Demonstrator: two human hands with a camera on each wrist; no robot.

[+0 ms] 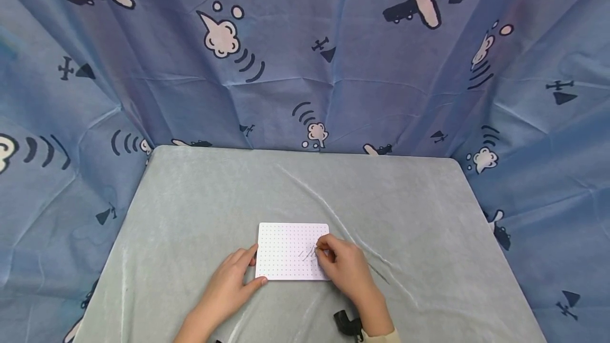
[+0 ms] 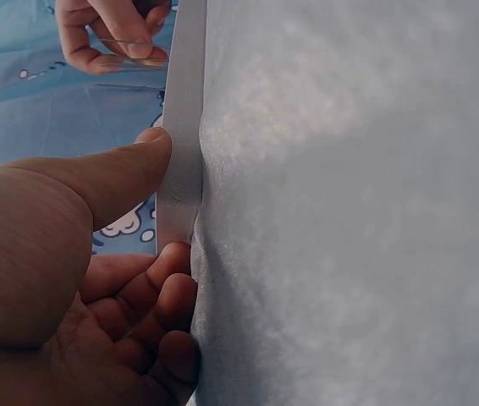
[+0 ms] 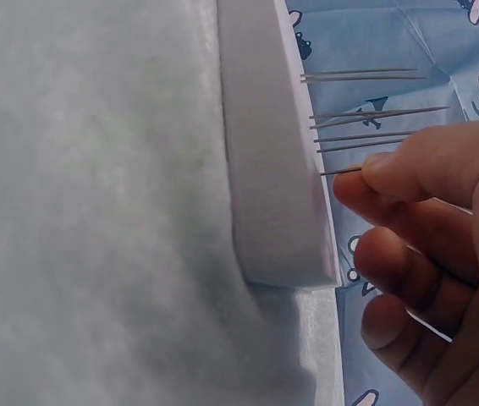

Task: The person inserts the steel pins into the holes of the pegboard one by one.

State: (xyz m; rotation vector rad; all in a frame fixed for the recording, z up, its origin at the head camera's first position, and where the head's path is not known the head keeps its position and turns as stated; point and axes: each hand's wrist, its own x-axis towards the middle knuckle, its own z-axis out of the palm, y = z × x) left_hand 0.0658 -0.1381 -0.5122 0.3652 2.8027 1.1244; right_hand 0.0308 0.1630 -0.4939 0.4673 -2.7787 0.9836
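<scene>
A white board (image 1: pixel 281 242) dotted with rows of small holes lies near the front of the table. Thin metal pins (image 3: pixel 366 137) stand up from its right part, several of them, some leaning toward each other. My right hand (image 1: pixel 347 269) pinches another thin pin (image 3: pixel 345 171) between thumb and index finger, its lower end right at the board's top surface. The other fingers of that hand are loosely bent. At the board's left front corner my left hand (image 1: pixel 232 283) holds it, thumb on the front side (image 2: pixel 182 161), fingers at the left edge.
A grey cloth covers the table (image 1: pixel 214 189), with creases running across it. One thin dark sliver (image 1: pixel 379 273) shows on the cloth right beside the right wrist. Behind and at both sides hangs a blue patterned curtain (image 1: pixel 286 68). A black device (image 1: pixel 348 324) sits at the right wrist.
</scene>
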